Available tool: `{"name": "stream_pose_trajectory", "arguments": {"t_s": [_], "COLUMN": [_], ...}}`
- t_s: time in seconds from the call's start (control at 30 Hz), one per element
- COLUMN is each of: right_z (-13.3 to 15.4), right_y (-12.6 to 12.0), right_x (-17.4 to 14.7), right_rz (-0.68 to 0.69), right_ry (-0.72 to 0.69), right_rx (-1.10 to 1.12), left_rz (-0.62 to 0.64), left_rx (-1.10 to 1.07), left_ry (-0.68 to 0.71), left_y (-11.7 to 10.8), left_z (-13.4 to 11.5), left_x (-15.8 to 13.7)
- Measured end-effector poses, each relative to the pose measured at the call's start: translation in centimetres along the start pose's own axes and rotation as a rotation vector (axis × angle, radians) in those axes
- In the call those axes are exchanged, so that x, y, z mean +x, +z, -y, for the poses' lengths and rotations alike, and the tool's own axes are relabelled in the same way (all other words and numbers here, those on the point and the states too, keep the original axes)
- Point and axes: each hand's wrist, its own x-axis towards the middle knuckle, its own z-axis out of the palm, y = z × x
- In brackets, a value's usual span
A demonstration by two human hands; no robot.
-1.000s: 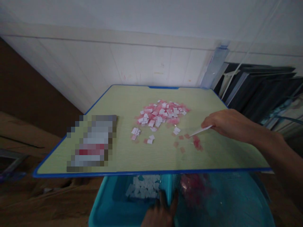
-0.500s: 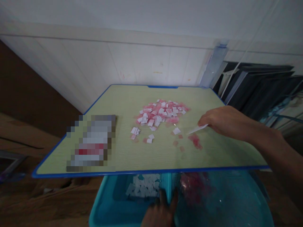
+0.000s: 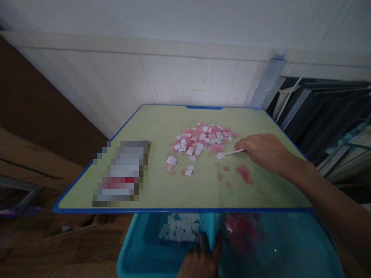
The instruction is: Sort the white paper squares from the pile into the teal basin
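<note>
Nearest, the left hand (image 3: 199, 262) clasps the divider of the blue bin (image 3: 130, 251) below the table (image 3: 162, 193), while beyond it the right hand (image 3: 261, 148) pinches a white stick (image 3: 230, 153) touching a white square (image 3: 220, 156) beside the pile (image 3: 203, 141), where a careless flick could scatter pieces.

Readable text: none anywhere in the view.
Flat object (image 3: 123, 174) at lower left of the tabletop: its face is blurred into blocks; only grey, white and a red band show, no letters or numbers.
Small paper squares (image 3: 203, 139) at centre of the frame: plain white and pink, no print that can be made out.
Teal bin (image 3: 136, 251) at the bottom of the frame: no label or brand visible.
Wall panels (image 3: 179, 81) across the top: faint marks only, too small to read.
</note>
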Motion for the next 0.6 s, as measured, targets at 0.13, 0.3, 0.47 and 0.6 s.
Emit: {"name": "stream_pose_trajectory", "arguments": {"t_s": [0.13, 0.3, 0.47, 0.6], "right_z": [0.3, 1.3, -0.1, -1.2], "right_y": [-0.2, -0.7, -1.0, -0.9], "right_x": [-0.1, -0.7, -1.4, -1.6], "right_rz": [-0.016, -0.025, 0.011, -0.024], "right_ry": [0.020, -0.061, -0.183, -0.244], "right_rx": [0.004, 0.046, 0.123, 0.192], "left_rz": [0.000, -0.011, -0.016, -0.010], "left_rx": [-0.005, -0.022, 0.001, -0.022], "left_ry": [0.077, 0.083, 0.029, 0.068], "left_y": [0.3, 0.3, -0.1, -0.2], "left_z": [0.4, 0.6, 0.2, 0.4], "left_x": [0.0, 0.0, -0.1, 0.0]}}
